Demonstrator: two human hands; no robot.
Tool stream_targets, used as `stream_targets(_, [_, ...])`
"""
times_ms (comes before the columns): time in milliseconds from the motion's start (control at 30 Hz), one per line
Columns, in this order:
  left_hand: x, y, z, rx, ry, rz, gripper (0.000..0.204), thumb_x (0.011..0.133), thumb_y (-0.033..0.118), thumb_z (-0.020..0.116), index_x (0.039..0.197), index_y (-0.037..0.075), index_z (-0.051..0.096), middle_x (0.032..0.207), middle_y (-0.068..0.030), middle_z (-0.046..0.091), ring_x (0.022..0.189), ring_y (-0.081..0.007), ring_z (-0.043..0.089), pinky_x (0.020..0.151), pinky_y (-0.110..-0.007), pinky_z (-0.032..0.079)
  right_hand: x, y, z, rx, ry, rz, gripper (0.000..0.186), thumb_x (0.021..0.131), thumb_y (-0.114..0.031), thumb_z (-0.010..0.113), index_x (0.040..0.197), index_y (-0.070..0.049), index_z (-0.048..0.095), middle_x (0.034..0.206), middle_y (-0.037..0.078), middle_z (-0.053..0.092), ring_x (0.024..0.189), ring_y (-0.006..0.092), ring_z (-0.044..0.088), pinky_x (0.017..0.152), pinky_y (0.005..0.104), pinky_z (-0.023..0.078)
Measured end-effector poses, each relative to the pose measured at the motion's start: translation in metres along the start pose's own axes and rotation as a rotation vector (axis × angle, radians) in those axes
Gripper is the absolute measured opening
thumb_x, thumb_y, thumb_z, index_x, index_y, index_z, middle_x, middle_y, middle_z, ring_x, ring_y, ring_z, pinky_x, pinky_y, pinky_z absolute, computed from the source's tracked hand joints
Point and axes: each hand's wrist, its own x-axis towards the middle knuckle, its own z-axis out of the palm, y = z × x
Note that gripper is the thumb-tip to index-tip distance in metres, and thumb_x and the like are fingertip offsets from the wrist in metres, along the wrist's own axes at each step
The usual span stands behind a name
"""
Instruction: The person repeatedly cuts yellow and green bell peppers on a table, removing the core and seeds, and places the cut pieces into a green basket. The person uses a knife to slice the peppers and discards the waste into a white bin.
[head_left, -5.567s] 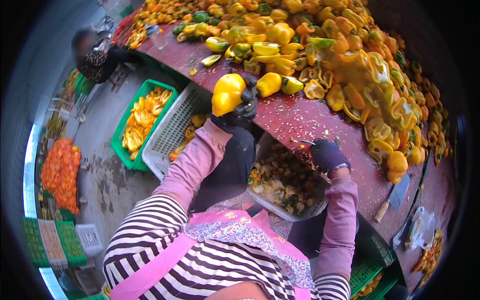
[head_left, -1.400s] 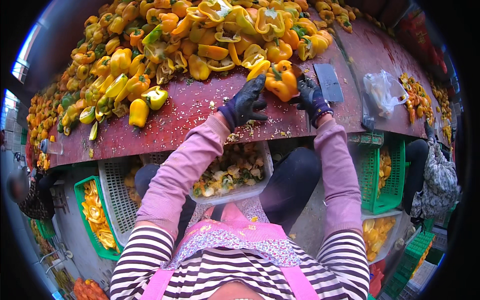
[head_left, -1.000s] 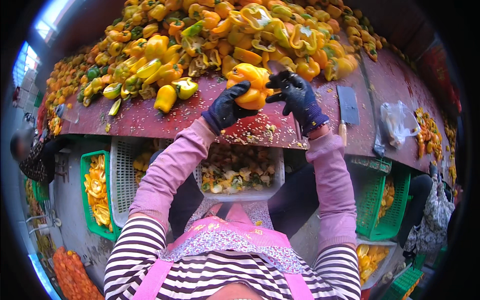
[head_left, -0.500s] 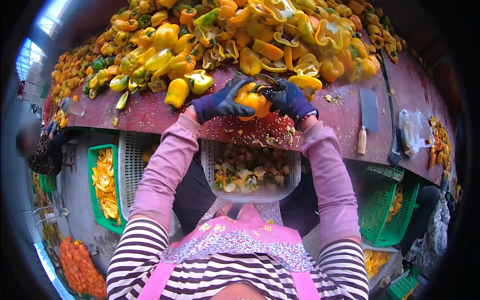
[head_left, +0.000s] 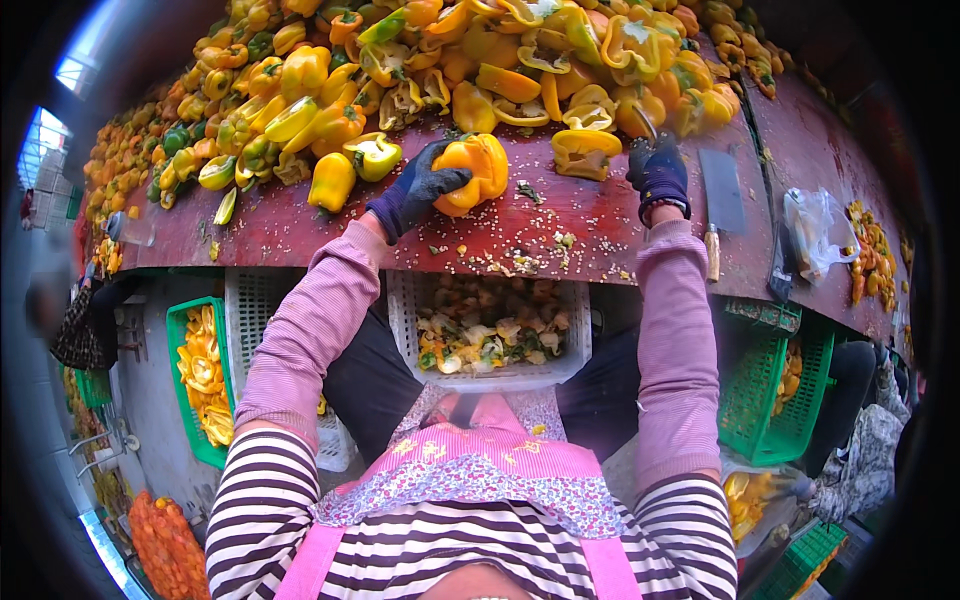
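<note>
Gripping an orange pepper from its left side, the left hand in a dark glove has its fingers curled over the top and pressed against the skin. The pepper rests on the red surface, just right of those fingers and close to the near edge. The right hand, also gloved, sits well apart to the right, raised at the edge of the pepper pile; its fingers are bent loosely and whether they hold anything cannot be told, since the glove hides the tips. A cut yellow pepper piece lies between the two hands, nearer the right fingers. A cleaver lies flat on the surface just right of the right hand, its handle pointing toward the person. Pale seeds are scattered over the surface below both hands. Under the near edge, below the left fingers, a white crate holds pepper scraps. Far to the left of the left fingers, a green crate holds yellow pepper pieces.
</note>
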Motion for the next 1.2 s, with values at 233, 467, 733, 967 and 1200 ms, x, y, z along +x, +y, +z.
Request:
stream_targets(233, [-0.015, 0.027, 0.024, 0.072, -0.112, -0.042, 0.077, 0.085, 0.041, 0.077, 0.142, 0.002, 0.042, 0.133, -0.0097, 0.053, 0.123, -0.0177, 0.050, 0.105, -0.031, 0.040, 0.016, 0.090, -0.046, -0.301, 0.091, -0.293, 0.070, 0.085, -0.047, 0.066, 0.140, -0.009, 0.047, 0.132, 0.027, 0.056, 0.125, 0.0398, 0.053, 0.104, 0.0456, 0.044])
stream_targets(467, [-0.015, -0.001, 0.031, 0.316, -0.049, 0.160, 0.083, 0.074, 0.045, 0.083, 0.137, 0.003, 0.049, 0.130, -0.0158, 0.057, 0.118, -0.0215, 0.055, 0.103, -0.035, 0.042, -0.029, 0.123, -0.077, -0.511, 0.050, 0.322, 0.101, 0.066, -0.036, 0.087, 0.150, -0.020, 0.033, 0.144, 0.026, 0.041, 0.127, 0.0457, 0.050, 0.106, 0.0512, 0.044])
stream_targets(733, [0.005, -0.034, 0.069, -0.112, 0.199, -0.006, 0.081, 0.086, 0.050, 0.071, 0.147, 0.013, 0.033, 0.130, -0.0154, 0.053, 0.101, -0.0277, 0.063, 0.084, -0.042, 0.055, -0.045, 0.139, -0.098, -0.022, 0.112, 0.050, 0.054, 0.083, -0.023, 0.064, 0.131, -0.002, 0.049, 0.093, 0.021, 0.069, 0.076, 0.0368, 0.069, 0.069, 0.0425, 0.057])
stream_targets(967, [-0.011, -0.018, 0.025, -0.490, 0.461, -0.387, 0.045, 0.095, 0.037, 0.054, 0.131, 0.012, 0.044, 0.116, -0.0137, 0.055, 0.079, -0.0261, 0.059, 0.061, -0.038, 0.051, -0.224, -0.051, -0.053, 0.679, -0.510, -0.213, 0.052, 0.093, -0.010, 0.058, 0.142, 0.000, 0.044, 0.083, 0.000, 0.062, 0.071, 0.0057, 0.057, 0.061, 0.0219, 0.050])
stream_targets(1200, [-0.003, -0.030, 0.027, -0.347, 0.497, -0.303, 0.038, 0.093, 0.034, 0.056, 0.121, 0.008, 0.049, 0.097, -0.0103, 0.056, 0.072, -0.0200, 0.058, 0.056, -0.034, 0.051, -0.191, -0.034, 0.021, 0.285, -0.398, -0.362, 0.028, 0.094, -0.019, 0.055, 0.116, -0.002, 0.061, 0.071, 0.006, 0.062, 0.061, 0.0144, 0.060, 0.056, 0.0323, 0.049])
